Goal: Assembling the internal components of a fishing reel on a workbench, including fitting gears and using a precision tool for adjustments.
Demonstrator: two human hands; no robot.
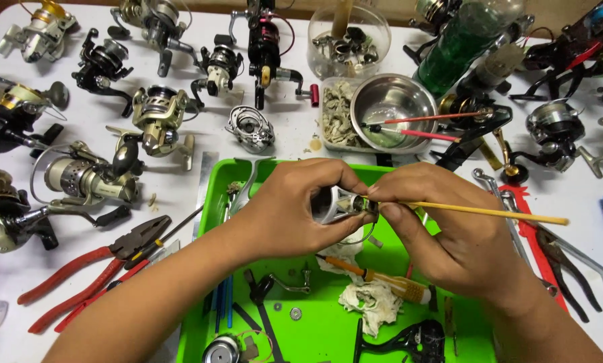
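Observation:
My left hand [285, 212] grips a small silver reel body [338, 204] above a green tray [204, 289]. My right hand [443, 228] pinches a thin yellow-handled brush [490, 214] near its tip, and the tip touches the reel body. The brush handle sticks out to the right. Below my hands, in the tray, lie a crumpled white rag [369, 299], an orange-handled screwdriver [375, 277], a black reel handle [402, 339] and small washers.
Several fishing reels [157, 121] cover the white table on the left and far side. Red pliers [90, 269] lie left of the tray. A steel bowl [393, 107] with red brushes, a clear tub, a green bottle [459, 44] and wrenches [550, 235] are at the right.

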